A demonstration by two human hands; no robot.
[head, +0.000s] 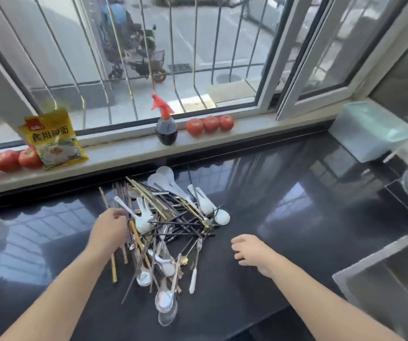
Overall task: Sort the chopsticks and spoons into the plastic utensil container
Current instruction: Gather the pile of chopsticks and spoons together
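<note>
While the far left of the windowsill [134, 150] just has a row of tomatoes [6, 160] and a yellow packet [53, 139] leaning on the window frame, the action sits lower on the glossy black counter [284, 205]. The left hand [110, 228] reaches in from the bottom left, forearm angled up toward the middle, with its fingers curled down into the left edge of the utensil pile [168, 232]. It looks like it's pinching some chopsticks [134, 236] there, but honestly I can't tell for sure what's actually in the grip. The pile is a jumble: wooden and dark chopsticks crossed every way, white spoons [203, 200] toward the back, metal spoons [164, 301] at the near end, plus a white-handled fork [194, 271]. Behind it on the sill stand a dark spray bottle [166, 129] with a red trigger and three more tomatoes [210, 124]. The right hand [252, 253] hovers just right of the pile, palm down, fingers loosely bent, holding nothing. Further right, the clear plastic utensil container [367, 134] sits in the back corner, well apart from the pile, and a steel sink [370, 279] fills the near right.
</note>
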